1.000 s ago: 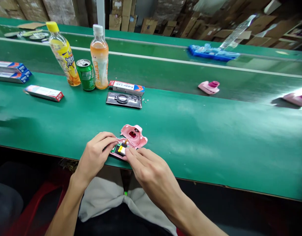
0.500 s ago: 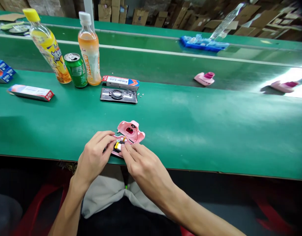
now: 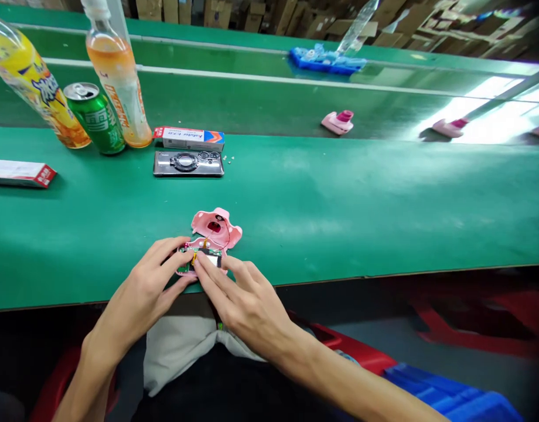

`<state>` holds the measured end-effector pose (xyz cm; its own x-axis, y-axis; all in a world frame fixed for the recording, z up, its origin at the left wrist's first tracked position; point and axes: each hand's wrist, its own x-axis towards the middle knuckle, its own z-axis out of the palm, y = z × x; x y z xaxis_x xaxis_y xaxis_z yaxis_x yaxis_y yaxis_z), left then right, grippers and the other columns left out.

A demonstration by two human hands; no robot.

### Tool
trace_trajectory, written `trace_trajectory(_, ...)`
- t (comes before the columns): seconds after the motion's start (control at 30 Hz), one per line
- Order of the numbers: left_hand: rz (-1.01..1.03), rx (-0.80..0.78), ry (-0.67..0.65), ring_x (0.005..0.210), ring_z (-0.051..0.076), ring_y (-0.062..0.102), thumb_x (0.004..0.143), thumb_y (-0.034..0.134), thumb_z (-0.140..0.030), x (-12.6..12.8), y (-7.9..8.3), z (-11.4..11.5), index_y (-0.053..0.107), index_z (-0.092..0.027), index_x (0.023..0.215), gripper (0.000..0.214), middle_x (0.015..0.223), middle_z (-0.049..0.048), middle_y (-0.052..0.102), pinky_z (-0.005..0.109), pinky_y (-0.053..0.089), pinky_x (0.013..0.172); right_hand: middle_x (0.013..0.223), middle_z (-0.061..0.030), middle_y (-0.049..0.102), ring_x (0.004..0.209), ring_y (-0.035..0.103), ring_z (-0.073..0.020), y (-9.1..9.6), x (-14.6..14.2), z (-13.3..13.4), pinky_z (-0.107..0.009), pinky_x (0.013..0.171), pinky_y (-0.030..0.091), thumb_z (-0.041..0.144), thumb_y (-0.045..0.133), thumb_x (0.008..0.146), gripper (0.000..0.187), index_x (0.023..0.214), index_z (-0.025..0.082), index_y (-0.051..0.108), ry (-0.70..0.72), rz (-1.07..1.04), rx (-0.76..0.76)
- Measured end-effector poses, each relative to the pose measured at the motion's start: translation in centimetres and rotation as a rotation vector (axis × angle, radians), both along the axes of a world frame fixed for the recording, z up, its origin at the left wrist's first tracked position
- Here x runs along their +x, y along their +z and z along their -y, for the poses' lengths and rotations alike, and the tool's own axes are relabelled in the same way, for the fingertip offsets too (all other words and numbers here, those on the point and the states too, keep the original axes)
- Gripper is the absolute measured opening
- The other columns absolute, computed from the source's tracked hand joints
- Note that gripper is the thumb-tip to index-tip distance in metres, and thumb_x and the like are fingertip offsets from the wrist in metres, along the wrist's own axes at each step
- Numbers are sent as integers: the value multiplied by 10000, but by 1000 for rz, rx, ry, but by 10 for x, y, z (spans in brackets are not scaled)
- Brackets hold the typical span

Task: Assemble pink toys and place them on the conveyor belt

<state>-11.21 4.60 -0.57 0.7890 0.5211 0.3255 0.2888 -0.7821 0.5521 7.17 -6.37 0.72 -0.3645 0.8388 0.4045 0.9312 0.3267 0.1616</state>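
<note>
A pink plastic toy casing half (image 3: pixel 197 242) lies near the table's front edge, with a green circuit board (image 3: pixel 183 267) and a silver-white battery (image 3: pixel 214 259) with yellow tape inside it. My left hand (image 3: pixel 142 287) grips its left side, fingers at the top edge and thumb below. Across the battery, the closed fingers of my right hand (image 3: pixel 247 296) press down at its taped end; the right thumb is hidden. Just behind lies the other pink shell half (image 3: pixel 228 234), hollow side up, joined by a thin wire.
Behind my hands lie a phone (image 3: pixel 188 164) and a slim carton (image 3: pixel 190 139). A green can (image 3: pixel 96 120) and two drink bottles stand back left, near another carton (image 3: pixel 21 173). Pink toy parts (image 3: pixel 338 123) and a blue tray (image 3: pixel 326 61) sit on the conveyor behind.
The view has turned, shifting the table items left. My right fingers have slid left over the battery, exposing more of its white face. The pink part on the conveyor sits farther left in view.
</note>
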Motion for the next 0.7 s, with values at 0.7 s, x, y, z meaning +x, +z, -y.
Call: trace_trajectory(0.7, 49, 181, 51, 1261, 259, 584, 986, 609, -188, 6, -10, 8, 596, -195, 1163, 178, 1356, 129, 608, 401, 554, 1016, 524, -32, 628, 478, 490, -116, 71, 78, -158, -290, 578, 373, 668, 429, 1009, 737, 562, 154, 710, -298, -353, -1161)
